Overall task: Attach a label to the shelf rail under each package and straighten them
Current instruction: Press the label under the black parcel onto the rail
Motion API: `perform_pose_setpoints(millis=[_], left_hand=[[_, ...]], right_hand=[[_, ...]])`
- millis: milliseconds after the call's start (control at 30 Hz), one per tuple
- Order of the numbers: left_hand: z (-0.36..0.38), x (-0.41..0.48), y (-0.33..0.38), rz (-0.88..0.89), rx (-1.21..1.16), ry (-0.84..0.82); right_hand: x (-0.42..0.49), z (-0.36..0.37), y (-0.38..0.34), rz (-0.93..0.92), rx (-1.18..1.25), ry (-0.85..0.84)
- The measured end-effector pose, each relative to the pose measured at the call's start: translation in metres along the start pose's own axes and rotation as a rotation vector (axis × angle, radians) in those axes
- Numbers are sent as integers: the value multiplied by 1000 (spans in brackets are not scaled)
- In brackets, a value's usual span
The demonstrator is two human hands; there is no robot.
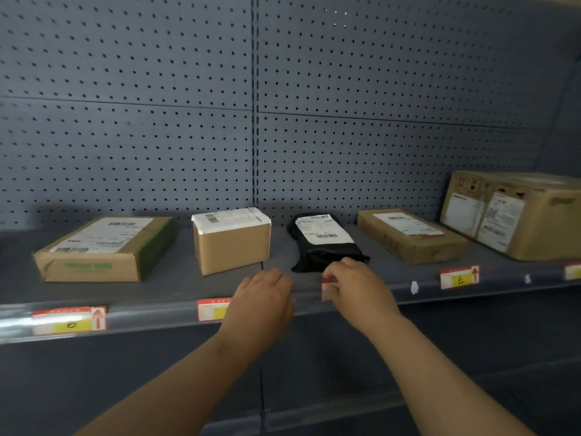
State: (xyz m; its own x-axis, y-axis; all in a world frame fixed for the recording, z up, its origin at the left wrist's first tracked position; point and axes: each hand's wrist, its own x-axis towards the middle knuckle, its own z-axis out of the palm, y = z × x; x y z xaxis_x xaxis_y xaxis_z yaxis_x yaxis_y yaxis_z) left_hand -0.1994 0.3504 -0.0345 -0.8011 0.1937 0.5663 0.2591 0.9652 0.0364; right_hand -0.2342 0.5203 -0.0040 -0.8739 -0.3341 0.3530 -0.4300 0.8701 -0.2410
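Observation:
Several packages stand on a grey shelf: a flat box with green print, a small brown box, a black bag, a flat brown box and a large carton. The shelf rail carries red-and-yellow labels under the green-print box, under the small box and under the flat brown box. My right hand pinches a red-and-white label against the rail below the black bag. Fingers curled, my left hand rests on the rail beside it, partly covering the small box's label.
A grey pegboard wall backs the shelf. A further label shows at the right edge under the large carton. Small white clips sit on the rail. A lower shelf edge runs below my arms.

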Motion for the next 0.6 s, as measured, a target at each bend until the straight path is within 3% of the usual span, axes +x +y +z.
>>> perform_pose_setpoints(millis=[267, 600], left_hand=[[23, 27, 52, -102, -7, 23], [24, 28, 65, -149, -5, 20]], right_hand=[[10, -11, 75, -48, -17, -75], [12, -10, 92, -164, 19, -47]])
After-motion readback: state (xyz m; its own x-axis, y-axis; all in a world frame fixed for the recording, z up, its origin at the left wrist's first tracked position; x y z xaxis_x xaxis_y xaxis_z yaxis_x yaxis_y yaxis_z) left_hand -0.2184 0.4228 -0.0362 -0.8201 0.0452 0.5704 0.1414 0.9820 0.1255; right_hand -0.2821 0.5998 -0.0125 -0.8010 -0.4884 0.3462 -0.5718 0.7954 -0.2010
